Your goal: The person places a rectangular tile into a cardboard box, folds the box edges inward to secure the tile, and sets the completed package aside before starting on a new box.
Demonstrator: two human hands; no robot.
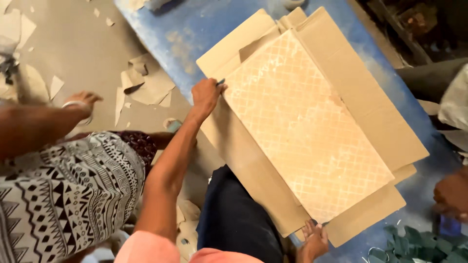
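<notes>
Fingers (pixel 214 87) of the left hand (pixel 204 96) close around a small dark-tipped marking tool (pixel 221 82), its point touching the upper left edge of one pale, diamond-patterned tile (pixel 304 129). The right hand (pixel 314 239) presses the tile's near corner, fingers spread flat and gripping nothing. The tile lies tilted across one flattened cardboard sheet (pixel 360 97) on a worn blue surface (pixel 195 29).

The judgement here: the tile could slide on the smooth cardboard if the right hand eases off, pulling the tool off the edge; a slip could also run the tip toward the steadying hand.

Counted: one tile, one cardboard sheet, one tool. Another person in a patterned garment (pixel 63 190) stands at left, one bangled hand (pixel 80 103) over the scrap-littered floor (pixel 73 48). A further hand (pixel 451 192) shows at right.
</notes>
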